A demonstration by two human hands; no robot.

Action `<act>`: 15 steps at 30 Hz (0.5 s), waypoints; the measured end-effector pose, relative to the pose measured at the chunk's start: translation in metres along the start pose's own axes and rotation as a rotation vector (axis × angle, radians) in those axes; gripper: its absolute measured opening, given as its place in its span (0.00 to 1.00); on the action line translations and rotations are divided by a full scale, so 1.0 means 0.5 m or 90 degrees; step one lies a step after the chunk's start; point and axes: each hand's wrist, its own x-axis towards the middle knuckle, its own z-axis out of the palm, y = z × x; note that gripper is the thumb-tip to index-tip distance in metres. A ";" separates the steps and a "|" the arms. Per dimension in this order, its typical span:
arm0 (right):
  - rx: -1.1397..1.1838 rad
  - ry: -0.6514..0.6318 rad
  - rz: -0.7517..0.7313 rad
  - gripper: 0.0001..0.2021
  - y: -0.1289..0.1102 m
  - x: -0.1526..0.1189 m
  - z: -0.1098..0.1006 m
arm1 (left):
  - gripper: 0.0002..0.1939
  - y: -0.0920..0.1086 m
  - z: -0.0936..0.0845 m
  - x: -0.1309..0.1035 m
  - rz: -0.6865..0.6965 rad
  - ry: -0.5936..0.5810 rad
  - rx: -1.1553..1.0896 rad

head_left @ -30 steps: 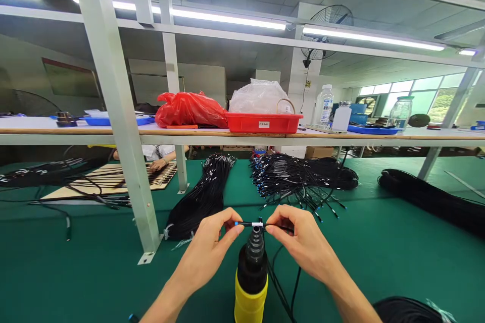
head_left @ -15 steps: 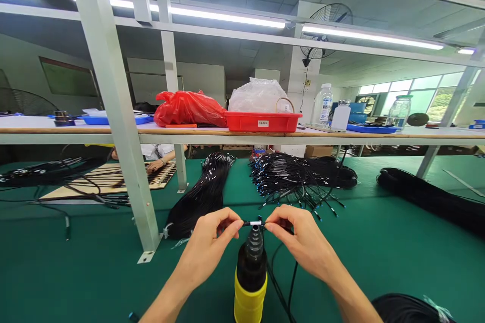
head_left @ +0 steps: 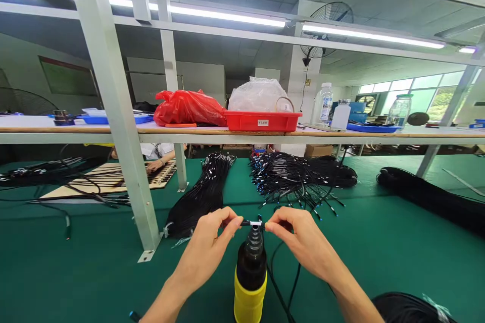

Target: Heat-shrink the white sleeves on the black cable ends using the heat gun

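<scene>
Between my hands a black cable (head_left: 246, 223) with a white sleeve (head_left: 256, 223) is stretched level. My left hand (head_left: 206, 250) pinches its left end between thumb and forefinger. On the other side my right hand (head_left: 303, 242) pinches the cable just right of the sleeve. Directly below the sleeve is the metal nozzle of a yellow and black heat gun (head_left: 250, 282), which stands upright and points up. Whether the nozzle touches the sleeve I cannot tell. Loose black cable (head_left: 293, 282) hangs below my right hand.
Black cable bundles (head_left: 200, 194) and a blue-tipped cable pile (head_left: 288, 174) lie on the green table (head_left: 379, 257). A white post (head_left: 125, 151) rises at left. Above runs a shelf with a red tray (head_left: 263, 121). Another person's hand (head_left: 155, 165) is at a wooden board (head_left: 166, 176).
Both hands stay almost still, holding the cable over the nozzle. The loose cable under my right hand has shifted slightly to the right.
</scene>
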 end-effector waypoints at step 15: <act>0.004 -0.027 0.001 0.16 -0.008 -0.005 0.007 | 0.23 -0.002 -0.001 -0.001 -0.002 0.001 0.019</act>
